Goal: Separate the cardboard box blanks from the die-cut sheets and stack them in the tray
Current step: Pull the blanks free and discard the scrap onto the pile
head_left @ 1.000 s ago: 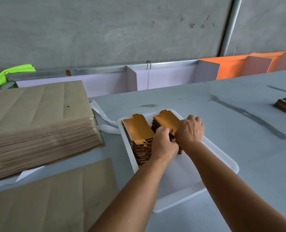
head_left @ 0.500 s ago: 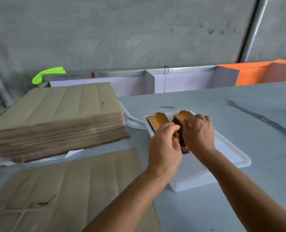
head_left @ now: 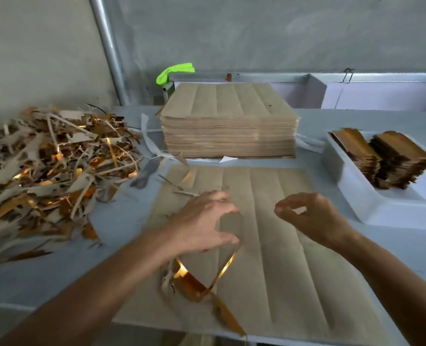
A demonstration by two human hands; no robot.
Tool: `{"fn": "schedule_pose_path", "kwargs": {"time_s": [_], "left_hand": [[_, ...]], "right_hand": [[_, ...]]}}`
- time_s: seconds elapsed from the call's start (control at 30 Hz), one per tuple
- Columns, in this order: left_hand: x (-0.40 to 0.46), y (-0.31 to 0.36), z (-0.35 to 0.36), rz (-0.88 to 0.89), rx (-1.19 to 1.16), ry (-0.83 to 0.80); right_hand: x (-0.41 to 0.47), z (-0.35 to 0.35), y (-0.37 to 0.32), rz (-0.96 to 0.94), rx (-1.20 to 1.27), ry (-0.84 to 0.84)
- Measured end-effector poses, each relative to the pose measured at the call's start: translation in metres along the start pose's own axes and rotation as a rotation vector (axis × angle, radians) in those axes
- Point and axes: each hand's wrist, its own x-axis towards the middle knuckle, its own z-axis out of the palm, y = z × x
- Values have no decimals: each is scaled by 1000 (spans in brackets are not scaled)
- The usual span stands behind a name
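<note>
Left hand (head_left: pixel 202 221) spread over the die-cut sheet (head_left: pixel 269 245), right hand (head_left: pixel 311 216) loosely curled, empty; no legible writing.

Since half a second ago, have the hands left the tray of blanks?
Yes. Both the left hand and right hand are now clear of the white tray, hovering left of it over the flat die-cut sheet.

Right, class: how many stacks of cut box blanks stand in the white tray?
2. One stack of blanks stands at the tray's left side, the other stack right beside it. The tray runs past the picture's right edge, so more may be hidden.
</note>
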Motion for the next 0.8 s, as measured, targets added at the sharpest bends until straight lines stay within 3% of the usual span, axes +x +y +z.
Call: {"fn": "schedule_pose_path", "kwargs": {"time_s": [0.1,0.2,0.3,0.43,0.67,0.8], "left_hand": [[-38,-50,-13,-121,68,-276],[-60,-74,-10,-124,135,-508],[-68,-83,-1,-111,103,-608],[-62,-91,8,-120,25,-428],[-52,-107,25,-18,-33,-50],[-44,-110,20,-228,-279,148]], "right_hand": [[-25,26,-22,-40,39,-234],[-49,47,-48,-144,54,-436],[-64,67,-70,-205,-36,-572],[-69,91,-82,-240,-288,-470],[-54,98,-87,-214,-269,-332],[-21,85,-89,-147,-165,-147]]}}
